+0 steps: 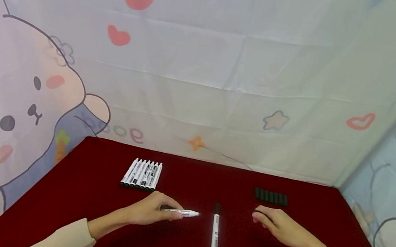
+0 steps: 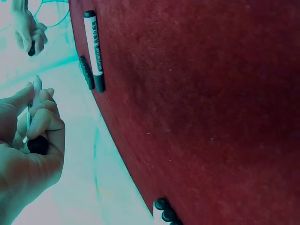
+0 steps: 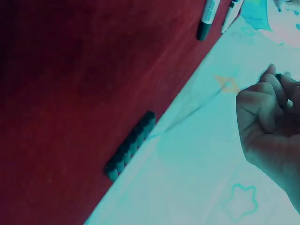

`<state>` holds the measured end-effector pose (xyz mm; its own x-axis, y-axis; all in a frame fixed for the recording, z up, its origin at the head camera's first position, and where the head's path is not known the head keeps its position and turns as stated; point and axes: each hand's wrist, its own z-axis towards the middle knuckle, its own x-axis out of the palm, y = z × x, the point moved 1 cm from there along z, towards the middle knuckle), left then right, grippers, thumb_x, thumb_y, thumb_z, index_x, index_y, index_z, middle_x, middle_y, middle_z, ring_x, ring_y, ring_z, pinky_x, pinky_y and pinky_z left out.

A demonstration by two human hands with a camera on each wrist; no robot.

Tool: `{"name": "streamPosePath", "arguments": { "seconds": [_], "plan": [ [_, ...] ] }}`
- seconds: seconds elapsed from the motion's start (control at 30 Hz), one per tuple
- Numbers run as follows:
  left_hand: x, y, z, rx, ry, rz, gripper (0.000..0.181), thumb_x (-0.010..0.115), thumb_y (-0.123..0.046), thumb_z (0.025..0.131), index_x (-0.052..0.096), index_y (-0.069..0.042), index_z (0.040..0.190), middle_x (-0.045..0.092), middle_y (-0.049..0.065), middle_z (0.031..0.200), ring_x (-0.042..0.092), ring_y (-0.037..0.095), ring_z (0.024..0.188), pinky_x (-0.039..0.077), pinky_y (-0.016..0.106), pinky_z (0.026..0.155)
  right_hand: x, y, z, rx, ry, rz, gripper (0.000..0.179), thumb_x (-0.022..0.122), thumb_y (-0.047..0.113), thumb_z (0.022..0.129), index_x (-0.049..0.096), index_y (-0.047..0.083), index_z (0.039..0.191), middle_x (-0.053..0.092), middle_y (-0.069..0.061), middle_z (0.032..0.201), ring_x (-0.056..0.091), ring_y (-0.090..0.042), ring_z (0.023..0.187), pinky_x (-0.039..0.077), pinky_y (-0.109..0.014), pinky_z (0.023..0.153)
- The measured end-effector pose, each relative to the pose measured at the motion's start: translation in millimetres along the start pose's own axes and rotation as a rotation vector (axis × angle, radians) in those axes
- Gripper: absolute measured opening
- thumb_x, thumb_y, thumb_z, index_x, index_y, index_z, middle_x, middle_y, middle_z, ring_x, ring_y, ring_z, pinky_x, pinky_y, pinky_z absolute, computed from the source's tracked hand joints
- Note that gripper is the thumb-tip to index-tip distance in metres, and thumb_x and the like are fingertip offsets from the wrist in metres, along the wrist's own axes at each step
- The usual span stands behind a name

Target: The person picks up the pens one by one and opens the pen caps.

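My left hand point(image 1: 149, 209) grips an uncapped whiteboard marker point(image 1: 189, 213) above the red cloth, its white tip pointing right. The marker's black end point(image 2: 37, 145) shows against the palm in the left wrist view. To the right, my right hand point(image 1: 284, 228) pinches a small black marker cap point(image 1: 257, 212) between thumb and fingers, mostly hidden by them. Between the hands lies a capped whiteboard marker point(image 1: 215, 232), black cap pointing away from me.
At the back left, several uncapped white markers point(image 1: 141, 174) lie side by side, tips away. A row of black caps point(image 1: 270, 197) lies beyond my right hand. The red-covered table point(image 1: 209, 177) ends at a printed cloth backdrop point(image 1: 199, 63).
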<state>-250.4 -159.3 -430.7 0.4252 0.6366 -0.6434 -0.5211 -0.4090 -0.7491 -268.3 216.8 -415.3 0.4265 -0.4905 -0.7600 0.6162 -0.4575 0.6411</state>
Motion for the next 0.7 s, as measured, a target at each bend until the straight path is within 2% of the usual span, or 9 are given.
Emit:
{"name": "streamPosePath", "arguments": {
  "seconds": [0.1,0.2,0.27,0.4,0.5,0.6,0.7],
  "plan": [
    [1.0,-0.7,-4.4,0.041,-0.005,0.003,0.027,0.063,-0.025,0.103,0.074,-0.007,0.119,0.073,0.007,0.096,0.050,-0.002,0.072,0.046,0.017,0.063,5,-1,-0.4,0.002,0.034,0.023,0.025,0.039,0.021,0.112,0.062,0.009,0.113,0.068,-0.008,0.104,0.060,-0.007,0.089,0.055,-0.028,0.078],
    [3.6,-3.2,-4.3,0.086,-0.013,0.035,0.027,0.061,-0.022,0.104,0.071,-0.010,0.125,0.072,0.005,0.101,0.051,-0.001,0.077,0.048,0.018,0.067,13,5,2.5,-0.004,0.090,0.035,0.031,0.038,0.027,0.113,0.060,0.008,0.122,0.068,-0.009,0.115,0.062,-0.014,0.099,0.054,-0.027,0.085],
    [5.1,-4.3,-3.9,0.093,-0.018,0.063,0.027,0.061,-0.019,0.103,0.070,-0.010,0.126,0.071,0.005,0.100,0.051,-0.001,0.078,0.049,0.018,0.067,17,9,2.2,0.013,0.104,0.015,0.034,0.037,0.029,0.113,0.059,0.008,0.126,0.068,-0.008,0.121,0.063,-0.018,0.107,0.054,-0.027,0.089],
    [4.7,-5.2,-3.1,0.077,-0.052,0.114,0.025,0.067,-0.014,0.099,0.072,-0.008,0.123,0.074,0.003,0.096,0.057,-0.002,0.079,0.051,0.019,0.067,18,10,0.4,0.022,0.095,-0.040,0.035,0.038,0.029,0.113,0.060,0.008,0.129,0.068,-0.007,0.126,0.064,-0.022,0.117,0.055,-0.030,0.095],
    [2.3,-4.7,-3.7,0.047,-0.079,0.124,0.025,0.071,-0.014,0.095,0.073,-0.009,0.120,0.075,0.001,0.091,0.060,-0.002,0.076,0.052,0.019,0.063,18,7,-0.3,0.002,0.082,-0.061,0.033,0.042,0.029,0.112,0.064,0.008,0.125,0.070,-0.004,0.121,0.065,-0.014,0.112,0.055,-0.029,0.093],
    [0.4,-2.4,-6.2,0.014,-0.082,0.093,0.026,0.073,-0.014,0.094,0.073,-0.008,0.119,0.074,0.002,0.090,0.059,-0.001,0.069,0.052,0.020,0.055,20,4,-1.6,-0.017,0.082,-0.061,0.031,0.045,0.030,0.110,0.066,0.009,0.122,0.071,-0.002,0.116,0.063,-0.005,0.107,0.055,-0.026,0.090],
    [-0.9,1.4,-9.4,-0.015,-0.074,0.057,0.027,0.073,-0.015,0.095,0.072,-0.007,0.120,0.073,0.004,0.090,0.058,0.000,0.065,0.052,0.021,0.049,23,2,-4.0,-0.027,0.090,-0.064,0.031,0.047,0.031,0.110,0.066,0.010,0.123,0.070,-0.002,0.116,0.062,-0.002,0.106,0.055,-0.026,0.088]
  ]
}}
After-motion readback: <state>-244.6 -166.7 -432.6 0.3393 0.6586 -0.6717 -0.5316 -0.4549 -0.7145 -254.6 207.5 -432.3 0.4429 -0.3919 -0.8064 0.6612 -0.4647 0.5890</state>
